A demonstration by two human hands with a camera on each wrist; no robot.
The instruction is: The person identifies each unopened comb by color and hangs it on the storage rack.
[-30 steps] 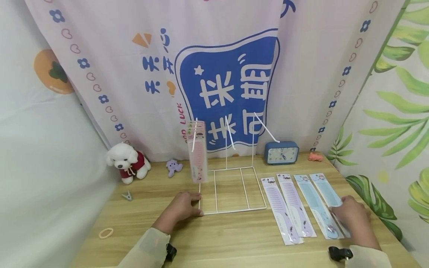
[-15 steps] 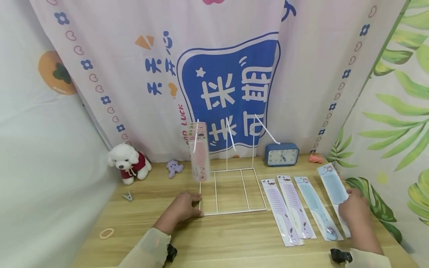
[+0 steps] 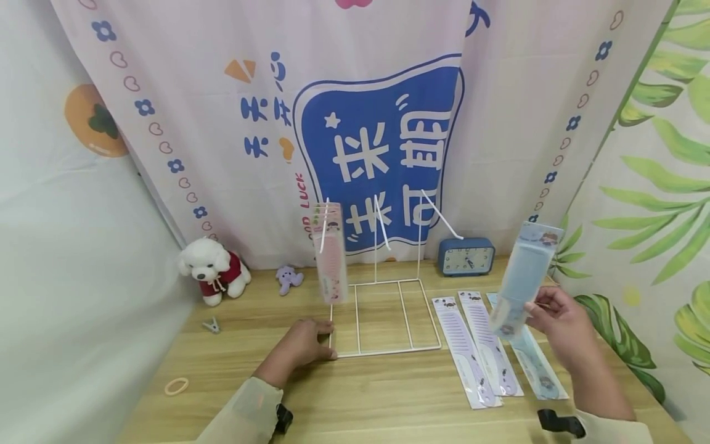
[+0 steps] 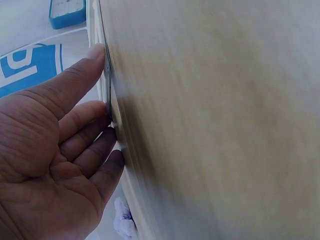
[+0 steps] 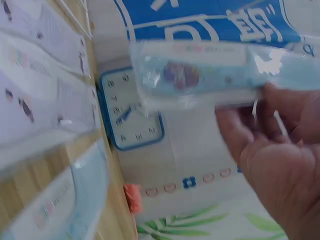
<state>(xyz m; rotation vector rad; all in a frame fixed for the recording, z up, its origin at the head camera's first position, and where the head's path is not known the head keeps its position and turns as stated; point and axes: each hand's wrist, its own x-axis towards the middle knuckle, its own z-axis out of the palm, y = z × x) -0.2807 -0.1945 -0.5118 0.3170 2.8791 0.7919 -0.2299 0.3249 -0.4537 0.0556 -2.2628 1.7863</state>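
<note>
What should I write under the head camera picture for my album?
Right hand lifts a packaged blue comb above the table; left hand steadies the wire rack.

Left hand [image 3: 302, 346] lies palm down, low and forward, fingers [image 4: 82, 75] straight and close together, thumb out to the side. Left forearm sleeved, running back toward the body. Right hand [image 3: 557, 320] is raised, fingers curled in a pinch, thumb toward the camera. Right forearm angles up from the lower right; dark wrist mount visible at the cuff.
</note>
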